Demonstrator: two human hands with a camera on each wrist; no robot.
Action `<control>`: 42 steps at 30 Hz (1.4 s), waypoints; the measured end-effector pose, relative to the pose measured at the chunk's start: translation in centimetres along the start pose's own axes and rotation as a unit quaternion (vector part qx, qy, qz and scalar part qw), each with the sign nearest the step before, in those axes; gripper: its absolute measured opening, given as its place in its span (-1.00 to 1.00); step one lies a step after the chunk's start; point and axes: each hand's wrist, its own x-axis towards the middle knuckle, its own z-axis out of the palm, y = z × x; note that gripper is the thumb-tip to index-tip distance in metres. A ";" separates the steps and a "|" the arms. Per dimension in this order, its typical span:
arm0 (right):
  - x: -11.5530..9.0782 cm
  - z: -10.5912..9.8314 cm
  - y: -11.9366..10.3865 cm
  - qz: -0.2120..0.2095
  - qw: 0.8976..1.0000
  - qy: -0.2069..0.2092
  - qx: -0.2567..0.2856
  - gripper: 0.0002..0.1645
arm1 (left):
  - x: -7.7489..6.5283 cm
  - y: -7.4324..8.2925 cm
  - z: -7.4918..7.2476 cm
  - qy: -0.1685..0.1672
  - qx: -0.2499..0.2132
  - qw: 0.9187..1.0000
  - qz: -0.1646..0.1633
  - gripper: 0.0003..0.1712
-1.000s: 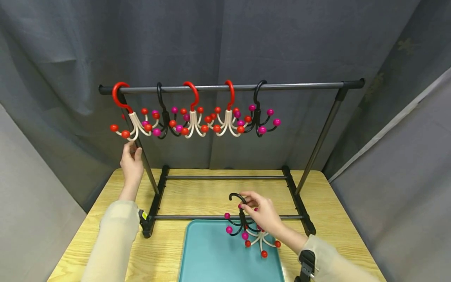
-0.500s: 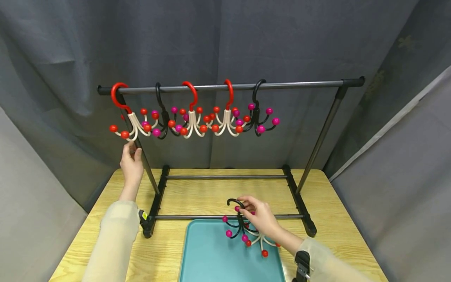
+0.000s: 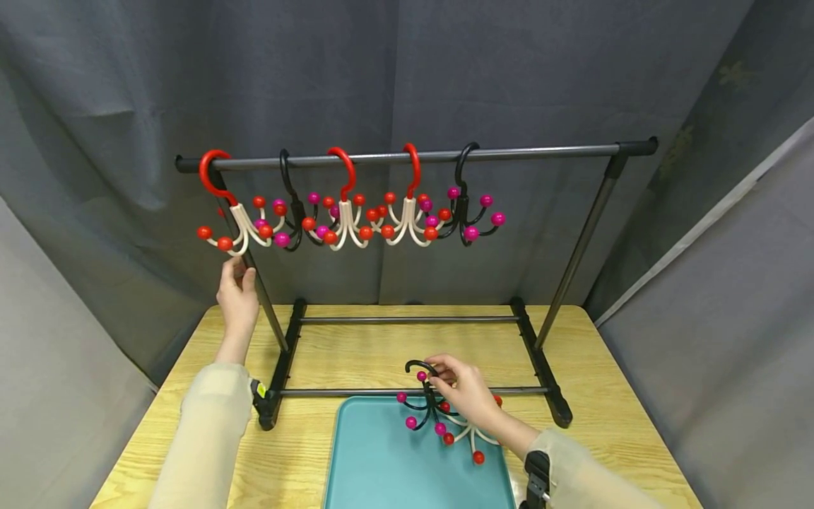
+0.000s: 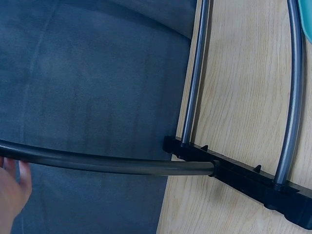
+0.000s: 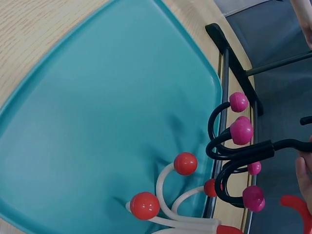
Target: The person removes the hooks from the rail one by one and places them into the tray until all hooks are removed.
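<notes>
The counter point(image 3: 369, 353) is pale yellowish wood with a fine grain and rounded far corners; toward the near side it runs out of the head view. A dark rack point(image 3: 407, 320) stands on it on two black feet. The left foot point(image 3: 282, 364) is nearer the left edge, the right foot point(image 3: 540, 367) nearer the right edge, and each reaches from close to the far edge toward the near side. Two grey bars join the feet, parallel to the far edge. A teal tray point(image 3: 388, 466) with a low raised rim lies roughly midway between the side edges, its far rim just beside the nearer bar.
</notes>
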 end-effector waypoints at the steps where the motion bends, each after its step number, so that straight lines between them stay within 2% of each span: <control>1: 0.0 0.1 0.1 0.001 1.000 -0.001 -0.001 -0.63 | 0.0 0.0 0.0 0.000 0.000 1.000 0.000 -0.60; 14: -0.4 -0.4 0.4 -0.008 0.995 -0.052 -0.079 -0.70 | 0.1 0.0 0.1 0.001 -0.001 1.000 0.005 -0.60; 22: -0.6 -0.8 0.2 -0.029 0.980 -0.069 -0.186 -0.75 | 0.0 0.0 0.1 0.005 0.000 1.000 0.009 -0.62; 29: -0.8 -1.4 0.0 -0.018 0.977 -0.083 -0.193 -0.76 | -0.1 0.2 0.2 0.005 -0.005 1.000 0.001 -0.67; 42: -1.5 -2.2 0.2 -0.043 0.969 -0.133 -0.205 -0.75 | -0.1 0.1 0.0 0.012 -0.007 1.000 0.010 -0.65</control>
